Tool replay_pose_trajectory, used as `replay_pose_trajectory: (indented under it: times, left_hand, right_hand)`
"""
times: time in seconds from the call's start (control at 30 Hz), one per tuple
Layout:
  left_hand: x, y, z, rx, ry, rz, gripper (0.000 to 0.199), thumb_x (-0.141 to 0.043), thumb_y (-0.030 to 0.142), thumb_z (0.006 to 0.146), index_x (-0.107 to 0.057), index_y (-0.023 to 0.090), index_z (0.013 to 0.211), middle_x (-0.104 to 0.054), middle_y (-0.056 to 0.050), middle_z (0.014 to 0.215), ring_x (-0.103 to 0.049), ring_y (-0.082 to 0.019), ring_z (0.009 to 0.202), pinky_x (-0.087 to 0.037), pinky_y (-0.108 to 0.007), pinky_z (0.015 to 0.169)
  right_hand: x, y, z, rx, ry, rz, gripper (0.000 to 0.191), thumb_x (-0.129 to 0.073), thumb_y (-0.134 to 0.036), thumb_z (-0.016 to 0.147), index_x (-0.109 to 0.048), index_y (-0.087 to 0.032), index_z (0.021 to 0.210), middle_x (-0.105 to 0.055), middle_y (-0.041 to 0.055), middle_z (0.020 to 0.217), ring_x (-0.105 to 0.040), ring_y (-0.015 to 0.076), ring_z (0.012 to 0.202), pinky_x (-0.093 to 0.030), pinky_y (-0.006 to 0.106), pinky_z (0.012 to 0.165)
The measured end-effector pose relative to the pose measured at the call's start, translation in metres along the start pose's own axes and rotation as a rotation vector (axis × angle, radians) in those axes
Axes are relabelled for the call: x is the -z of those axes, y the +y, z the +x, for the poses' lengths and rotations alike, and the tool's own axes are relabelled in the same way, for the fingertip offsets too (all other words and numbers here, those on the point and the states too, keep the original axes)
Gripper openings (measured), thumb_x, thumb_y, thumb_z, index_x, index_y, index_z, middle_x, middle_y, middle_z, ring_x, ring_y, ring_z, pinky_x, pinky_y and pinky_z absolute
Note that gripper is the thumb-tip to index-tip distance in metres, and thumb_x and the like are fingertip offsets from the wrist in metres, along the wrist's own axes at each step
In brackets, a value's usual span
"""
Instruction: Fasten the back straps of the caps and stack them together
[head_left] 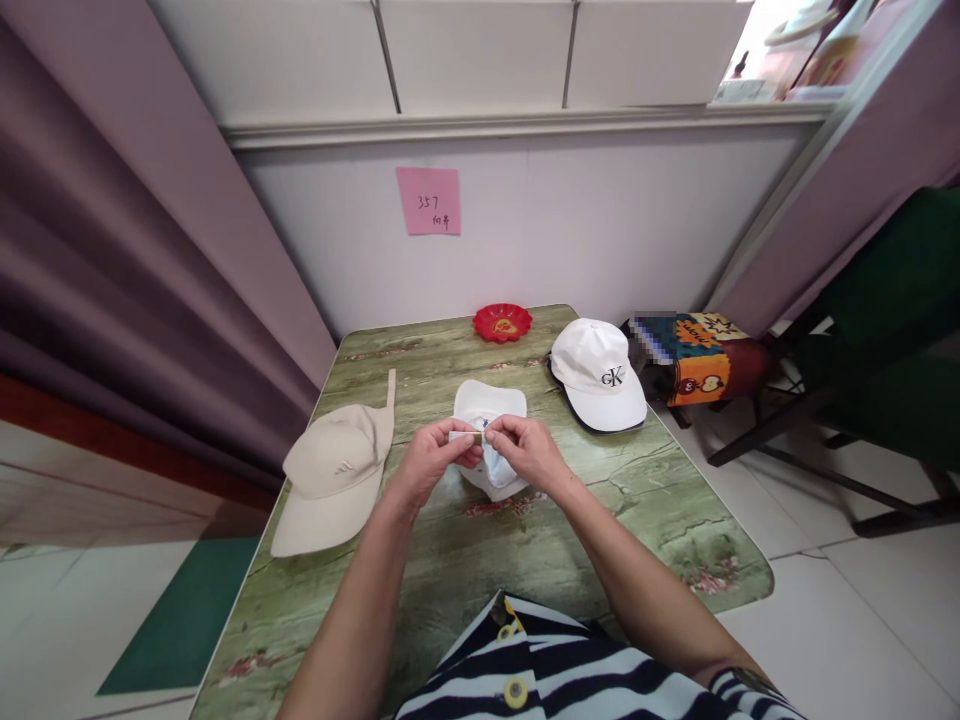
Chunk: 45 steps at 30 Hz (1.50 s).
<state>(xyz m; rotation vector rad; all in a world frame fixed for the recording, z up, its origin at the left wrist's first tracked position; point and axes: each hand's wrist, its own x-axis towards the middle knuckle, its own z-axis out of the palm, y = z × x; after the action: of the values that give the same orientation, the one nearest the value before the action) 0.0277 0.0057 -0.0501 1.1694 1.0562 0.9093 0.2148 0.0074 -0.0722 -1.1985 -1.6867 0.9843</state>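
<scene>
A white baseball cap (489, 400) lies at the middle of the table, its brim pointing away from me. Over its back edge my left hand (441, 452) pinches a white strap (459, 436) with a small brass-coloured buckle (477, 438). My right hand (525, 447) is closed just beside the buckle, its thumb and finger pinched on what looks like the strap's other end, mostly hidden by the fingertips. A beige cap (330, 455) with its strap sticking up rests to the left. Another white cap (592, 355) with dark "CK"-like lettering sits at the right.
The green wood-patterned table (600, 540) stands against a white wall. A red scalloped dish (502, 322) is at its far edge. A pink note (429, 202) hangs on the wall. Purple curtains (180, 200) flank the left; a patterned stool (697, 360) and dark chair (885, 350) stand right.
</scene>
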Motion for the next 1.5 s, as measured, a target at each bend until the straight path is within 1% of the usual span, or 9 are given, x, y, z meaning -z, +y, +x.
replay_pose_trajectory:
  times: [0.23, 0.47, 0.6, 1.13, 1.27, 1.33, 1.4, 1.47, 1.5]
  left_hand:
    - [0.008, 0.002, 0.000, 0.022, 0.074, -0.036, 0.037, -0.082, 0.041, 0.068, -0.067, 0.014, 0.088, -0.075, -0.007, 0.072, -0.068, -0.017, 0.064, -0.054, -0.029, 0.068]
    - [0.003, 0.002, -0.002, 0.017, -0.022, 0.008, 0.034, -0.080, 0.042, 0.071, -0.068, 0.013, 0.086, -0.074, -0.007, 0.072, -0.067, -0.016, 0.063, -0.054, -0.028, 0.066]
    - [0.002, 0.002, -0.002, 0.020, -0.022, 0.015, 0.036, -0.081, 0.042, 0.071, -0.067, 0.013, 0.087, -0.074, -0.007, 0.072, -0.067, -0.016, 0.063, -0.054, -0.029, 0.066]
    - [0.003, 0.002, -0.002, 0.007, -0.039, 0.083, 0.037, -0.077, 0.044, 0.073, -0.066, 0.013, 0.090, -0.073, -0.007, 0.073, -0.064, -0.017, 0.064, -0.052, -0.029, 0.066]
    - [0.006, 0.001, 0.000, -0.046, -0.016, 0.163, 0.033, -0.076, 0.042, 0.073, -0.067, 0.014, 0.088, -0.068, -0.003, 0.071, -0.058, -0.014, 0.062, -0.047, -0.026, 0.061]
    - [0.008, 0.002, 0.002, -0.123, 0.032, 0.248, 0.029, -0.076, 0.040, 0.072, -0.067, 0.014, 0.084, -0.066, -0.002, 0.077, -0.052, -0.011, 0.060, -0.042, -0.023, 0.056]
    - [0.012, 0.004, 0.003, -0.170, 0.060, 0.302, 0.026, -0.075, 0.038, 0.072, -0.065, 0.015, 0.080, -0.067, -0.005, 0.096, -0.049, -0.009, 0.059, -0.039, -0.022, 0.053]
    - [0.017, 0.006, 0.005, -0.155, 0.038, 0.298, 0.025, -0.072, 0.038, 0.075, -0.061, 0.016, 0.079, -0.063, -0.008, 0.121, -0.049, -0.007, 0.057, -0.040, -0.023, 0.052]
    - [0.019, 0.007, 0.005, -0.134, 0.012, 0.279, 0.025, -0.070, 0.038, 0.076, -0.059, 0.016, 0.080, -0.060, -0.009, 0.128, -0.049, -0.006, 0.055, -0.041, -0.024, 0.052]
  right_hand:
    - [0.009, 0.009, 0.000, -0.052, -0.076, 0.147, 0.033, -0.056, -0.045, 0.088, -0.071, -0.015, 0.088, -0.061, -0.0006, 0.065, -0.049, 0.0118, 0.058, -0.038, 0.023, 0.058]
    - [0.007, 0.003, -0.003, -0.043, -0.091, 0.090, 0.030, -0.060, -0.043, 0.085, -0.073, -0.016, 0.083, -0.059, -0.0017, 0.064, -0.044, 0.0105, 0.057, -0.032, 0.022, 0.054]
    - [0.006, 0.002, -0.002, -0.046, -0.068, 0.049, 0.029, -0.059, -0.043, 0.085, -0.072, -0.017, 0.079, -0.054, -0.0028, 0.060, -0.040, 0.0103, 0.055, -0.030, 0.022, 0.053]
    - [0.004, 0.004, -0.002, -0.059, -0.083, 0.062, 0.028, -0.059, -0.042, 0.084, -0.068, -0.016, 0.078, -0.054, -0.0024, 0.062, -0.041, 0.0100, 0.058, -0.029, 0.022, 0.054]
    - [0.005, 0.004, -0.002, -0.060, -0.105, 0.095, 0.031, -0.059, -0.044, 0.085, -0.068, -0.015, 0.079, -0.055, -0.0019, 0.064, -0.042, 0.0104, 0.059, -0.031, 0.022, 0.055]
    - [0.007, 0.005, -0.001, -0.057, -0.116, 0.104, 0.034, -0.057, -0.047, 0.086, -0.067, -0.015, 0.078, -0.055, -0.0016, 0.064, -0.045, 0.0108, 0.060, -0.033, 0.022, 0.056]
    - [0.011, 0.007, 0.000, -0.056, -0.117, 0.098, 0.039, -0.052, -0.049, 0.090, -0.065, -0.015, 0.075, -0.056, -0.0013, 0.063, -0.046, 0.0112, 0.060, -0.033, 0.023, 0.057]
    - [0.016, 0.009, -0.001, -0.068, -0.125, 0.103, 0.044, -0.047, -0.051, 0.092, -0.065, -0.015, 0.074, -0.058, -0.0009, 0.064, -0.047, 0.0116, 0.061, -0.034, 0.023, 0.058]
    - [0.018, 0.010, -0.001, -0.080, -0.147, 0.121, 0.045, -0.047, -0.052, 0.092, -0.065, -0.015, 0.075, -0.059, -0.0005, 0.066, -0.048, 0.0120, 0.062, -0.035, 0.023, 0.059]
